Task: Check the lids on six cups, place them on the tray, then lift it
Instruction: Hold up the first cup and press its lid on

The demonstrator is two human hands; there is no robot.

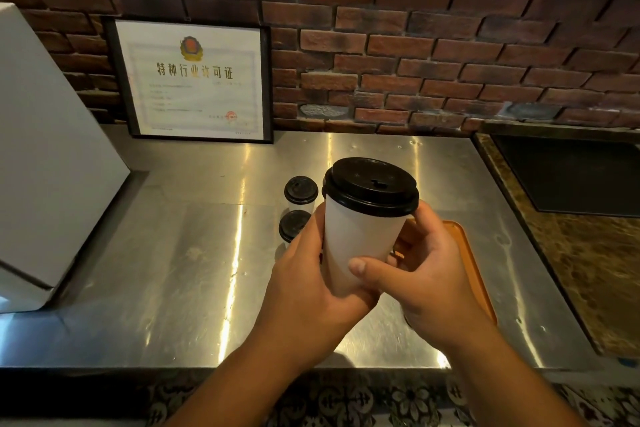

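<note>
Holding 1 white paper cup [360, 239] up off the steel counter [194, 270], both hands wrap its wall from opposite sides. The cup stands nearly upright, tilted a little, and its black lid [371, 185] sits flat and closed on the rim; what is inside cannot be seen. The left hand [308, 288] is curled around the cup's lower left side and base, palm against the paper. The right hand [426, 270] grips the right side, its thumb pressed across the front of the wall near the bottom and a finger touching just under the lid's edge.

Beyond the left hand's fingers, 2 more lidded cups [300, 204] stand on the counter, 1 behind the other, just beside each other, with only their black lids and a sliver of white showing. A further dark edge behind the held cup is too hidden to tell.

Under and past the right hand lies the orange tray [474, 270] on the counter, mostly covered by that hand and wrist; what it holds cannot be told.

Farther off, a framed certificate [194, 80] leans against the brick wall [433, 55], and a white box [45, 156] stands well to the left of the left hand.
</note>
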